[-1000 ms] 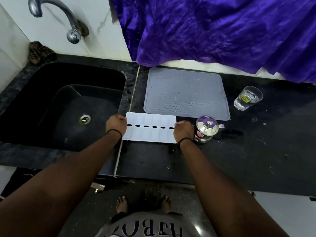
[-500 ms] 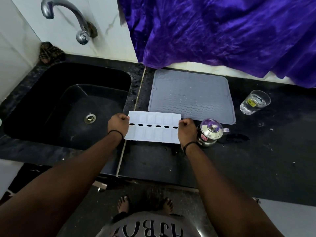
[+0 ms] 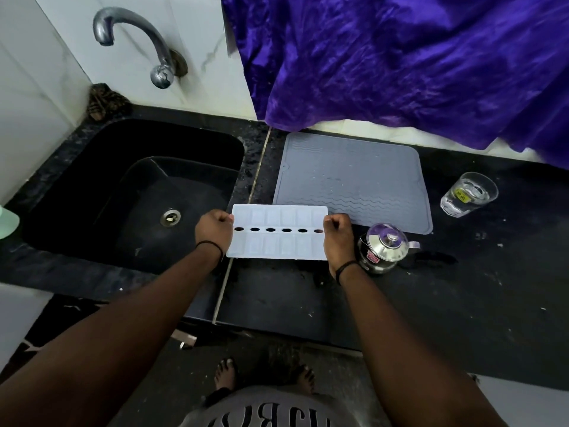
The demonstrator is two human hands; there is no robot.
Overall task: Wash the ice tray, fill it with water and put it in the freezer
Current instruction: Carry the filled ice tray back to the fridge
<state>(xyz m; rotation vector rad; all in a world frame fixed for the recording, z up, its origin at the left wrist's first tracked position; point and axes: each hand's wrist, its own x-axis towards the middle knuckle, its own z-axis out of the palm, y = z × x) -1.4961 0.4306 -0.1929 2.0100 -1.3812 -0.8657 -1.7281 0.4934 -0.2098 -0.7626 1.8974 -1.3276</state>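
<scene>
A white ice tray [image 3: 278,243] with two rows of compartments and a line of dark oval holes down its middle is held level over the black counter, just right of the sink. My left hand [image 3: 214,231] grips its left end and my right hand [image 3: 338,234] grips its right end, fingers curled round the edges. The black sink [image 3: 92,192] lies to the left, with a metal tap [image 3: 135,41] on the wall above it.
A grey ribbed drying mat [image 3: 354,177] lies behind the tray. A small steel pot with a lid [image 3: 385,246] stands right beside my right hand. A glass of water [image 3: 468,194] stands at the right. Purple cloth [image 3: 400,63] hangs over the back wall.
The view has shifted a little, so the sink and tap sit further right in the frame. Both hands keep hold of the tray, which stays in about the same place over the counter.
</scene>
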